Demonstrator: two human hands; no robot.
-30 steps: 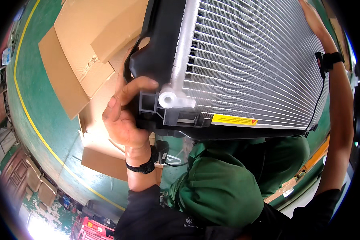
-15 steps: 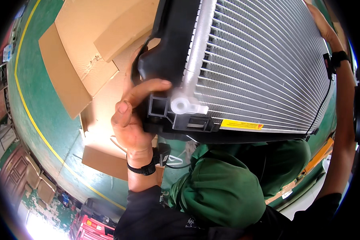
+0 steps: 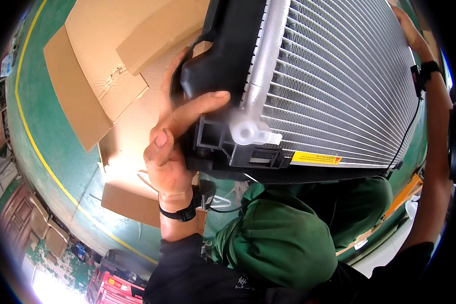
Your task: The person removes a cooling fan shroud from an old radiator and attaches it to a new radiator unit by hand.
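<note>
A large car radiator (image 3: 339, 91) with a silver finned core and black plastic end tank (image 3: 228, 66) is held tilted above my knees. My left hand (image 3: 172, 147) grips its lower left corner, with fingers along the black tank and one fingertip beside a white plastic drain plug (image 3: 244, 133). At the far right edge of the core is my right hand (image 3: 408, 30); its fingertips are partly hidden behind the radiator. A yellow label (image 3: 316, 158) sits along the near edge of the core.
An opened cardboard box (image 3: 86, 86) lies with flaps spread on the green floor (image 3: 45, 131) at left. A yellow line (image 3: 40, 152) runs along that floor. At lower left stands a red case or machine (image 3: 114, 289). My green-trousered knees (image 3: 278, 233) are bent under the radiator.
The radiator's left corner has shifted slightly to the right, and my left hand has moved with it. My right hand stays at the far edge.
</note>
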